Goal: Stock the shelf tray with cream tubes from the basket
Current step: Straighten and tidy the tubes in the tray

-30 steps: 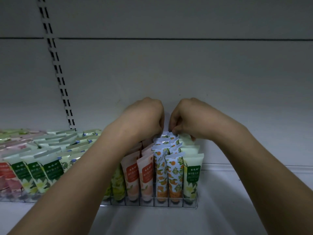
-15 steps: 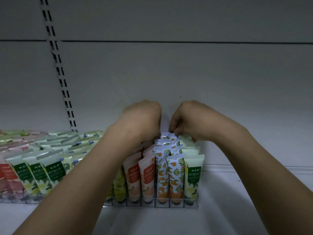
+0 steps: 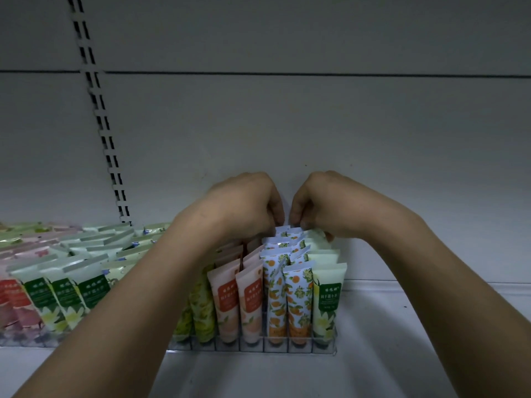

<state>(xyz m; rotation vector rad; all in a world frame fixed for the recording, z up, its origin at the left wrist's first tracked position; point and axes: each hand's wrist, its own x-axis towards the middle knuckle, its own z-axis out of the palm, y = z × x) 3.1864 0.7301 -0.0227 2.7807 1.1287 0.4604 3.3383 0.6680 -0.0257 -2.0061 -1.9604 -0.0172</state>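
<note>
Clear acrylic shelf tray [image 3: 253,346] sits on the shelf below your wrists, its slots packed with upright cream tubes. Your left hand [image 3: 244,205] and right hand [image 3: 330,202] meet over the tray's back row, fingers curled downward onto the crimped top of the rearmost orange-print tube [image 3: 287,230]. That tube stands directly beneath both grips, long axis upright, and both hands look equally near. Each grip appears pinched on the crimp, though your knuckles hide the fingertips. Judging by this, you're seating it into the back slot, so push straight down. No basket shows anywhere around the tray.
</note>
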